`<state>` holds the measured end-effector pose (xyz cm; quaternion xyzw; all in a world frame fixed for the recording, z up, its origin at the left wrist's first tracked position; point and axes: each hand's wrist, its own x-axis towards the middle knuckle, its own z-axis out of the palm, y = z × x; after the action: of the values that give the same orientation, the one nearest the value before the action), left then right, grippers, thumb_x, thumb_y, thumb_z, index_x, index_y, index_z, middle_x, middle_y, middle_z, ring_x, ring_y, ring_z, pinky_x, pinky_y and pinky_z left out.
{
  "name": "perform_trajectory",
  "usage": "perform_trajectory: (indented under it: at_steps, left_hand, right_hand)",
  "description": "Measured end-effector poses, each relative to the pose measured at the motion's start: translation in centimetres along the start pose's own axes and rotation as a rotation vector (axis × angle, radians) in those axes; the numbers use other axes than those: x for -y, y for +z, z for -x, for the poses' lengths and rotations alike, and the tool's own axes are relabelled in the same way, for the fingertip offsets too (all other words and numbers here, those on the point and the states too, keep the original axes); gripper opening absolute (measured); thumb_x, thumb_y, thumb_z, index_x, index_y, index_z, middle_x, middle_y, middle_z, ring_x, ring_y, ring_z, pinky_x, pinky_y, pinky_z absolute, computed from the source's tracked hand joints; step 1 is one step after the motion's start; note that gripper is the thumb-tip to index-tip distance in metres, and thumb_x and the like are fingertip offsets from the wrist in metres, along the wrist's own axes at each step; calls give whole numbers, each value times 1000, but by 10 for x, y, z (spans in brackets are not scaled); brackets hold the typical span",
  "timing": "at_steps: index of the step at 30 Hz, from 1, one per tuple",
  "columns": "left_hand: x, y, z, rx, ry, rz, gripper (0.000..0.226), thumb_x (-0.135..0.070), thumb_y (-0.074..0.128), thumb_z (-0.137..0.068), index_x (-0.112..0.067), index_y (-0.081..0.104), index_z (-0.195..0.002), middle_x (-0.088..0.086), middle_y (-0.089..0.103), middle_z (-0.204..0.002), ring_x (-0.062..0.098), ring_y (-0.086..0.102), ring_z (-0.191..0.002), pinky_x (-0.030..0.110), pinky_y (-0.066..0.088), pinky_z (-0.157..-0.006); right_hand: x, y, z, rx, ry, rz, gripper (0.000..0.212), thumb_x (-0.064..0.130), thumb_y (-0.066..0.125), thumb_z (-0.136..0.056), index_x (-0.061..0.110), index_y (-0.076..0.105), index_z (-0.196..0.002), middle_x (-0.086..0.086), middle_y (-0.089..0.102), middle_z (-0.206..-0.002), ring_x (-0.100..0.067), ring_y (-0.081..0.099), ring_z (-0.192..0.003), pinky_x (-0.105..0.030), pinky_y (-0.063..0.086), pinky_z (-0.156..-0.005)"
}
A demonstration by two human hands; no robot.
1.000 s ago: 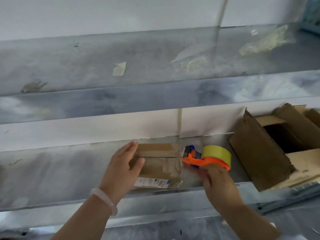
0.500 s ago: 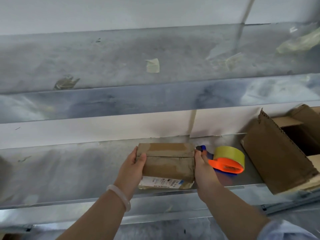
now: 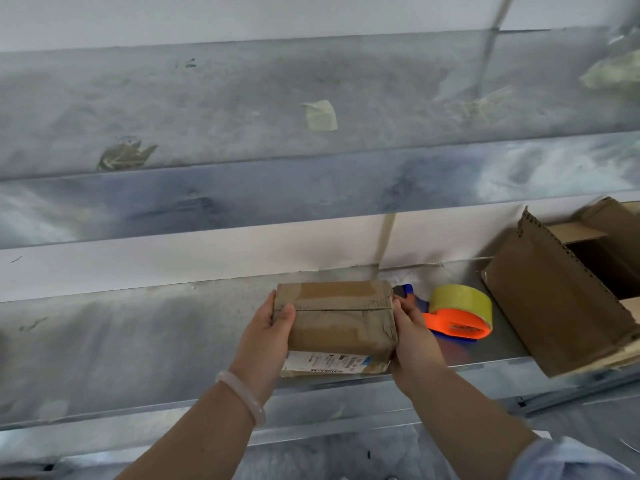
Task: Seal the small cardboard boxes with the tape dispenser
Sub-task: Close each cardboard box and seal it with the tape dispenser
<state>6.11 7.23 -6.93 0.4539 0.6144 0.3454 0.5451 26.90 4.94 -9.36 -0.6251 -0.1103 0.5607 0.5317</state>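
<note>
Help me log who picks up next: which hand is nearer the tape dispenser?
Right. The right hand grips the small cardboard box at its right end, just beside the tape dispenser; the left hand grips the left end, the whole box between it and the dispenser.

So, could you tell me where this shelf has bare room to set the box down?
The grey metal shelf is bare left of the left hand. Right of the small taped brown cardboard box it is crowded: the orange tape dispenser sits beside the large open carton.
</note>
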Motion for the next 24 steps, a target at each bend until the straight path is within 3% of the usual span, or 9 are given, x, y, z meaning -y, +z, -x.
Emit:
perform_trajectory:
  at_steps: [4,7,10,12,13,15,18,20,24]
  left_hand:
    - [-5,2,2,-23,8,7,43,-38,49,-99,-35,44,-142,-9,65,-117,15,64,-104,41,53,-94]
    - [-13,1,3,-36,18,-48,38,-31,50,-99,-33,50,-137,-7,68,-110,17,68,-94,40,58,-83]
    - [-23,3,0,-37,27,-137,23,-19,50,-97,-36,62,-107,-8,68,-94,13,66,-83,37,57,-77]
    - [-26,8,-2,-49,14,-124,10,-24,59,-93,-34,59,-93,-9,67,-90,9,64,-79,27,55,-69]
    - [-28,10,-1,-56,24,-126,7,-32,67,-88,-32,61,-93,-8,69,-93,9,66,-82,26,55,-69]
    - [-25,13,-3,-64,70,-161,25,-44,76,-77,-30,66,-95,-7,71,-96,11,68,-86,31,58,-75]
    - [-22,13,-4,-65,85,-205,29,-45,73,-81,-30,60,-102,-11,68,-96,6,64,-87,28,55,-77]
    - [-20,13,-6,-69,92,-240,26,-43,65,-88,-30,55,-107,-14,64,-96,3,61,-86,29,54,-78]
    - [-15,11,-7,-62,107,-249,24,-43,53,-95,-28,56,-114,-8,66,-102,11,63,-93,36,55,-85]
  right_hand:
    - [4,-1,1,-93,-59,151,8,39,56,-95,41,62,-99,-4,72,-101,-28,69,-93,-56,56,-81]
    - [13,3,9,-160,-118,260,30,40,40,-100,25,62,-114,-5,71,-99,-25,66,-93,-49,54,-89]
    - [23,15,24,-94,-275,431,31,51,41,-96,28,61,-100,2,63,-98,-17,59,-92,-38,48,-84]
    - [24,23,29,-23,-330,573,41,63,55,-84,31,57,-109,7,59,-104,-13,57,-98,-35,48,-86]
    - [23,26,30,-20,-332,619,56,64,62,-78,30,52,-121,9,59,-111,-13,57,-103,-35,49,-89]
    - [23,31,31,-56,-353,662,73,56,73,-75,25,42,-134,10,57,-114,-11,57,-102,-29,50,-84]
    - [23,31,29,-84,-378,675,69,45,73,-81,24,40,-138,12,56,-107,-9,55,-95,-22,43,-76]
    - [23,31,27,-84,-371,679,64,43,68,-85,24,40,-139,10,58,-110,-10,55,-96,-24,43,-78]
    - [21,28,22,-61,-376,747,54,44,56,-93,26,39,-142,7,61,-121,-16,58,-107,-29,48,-84]
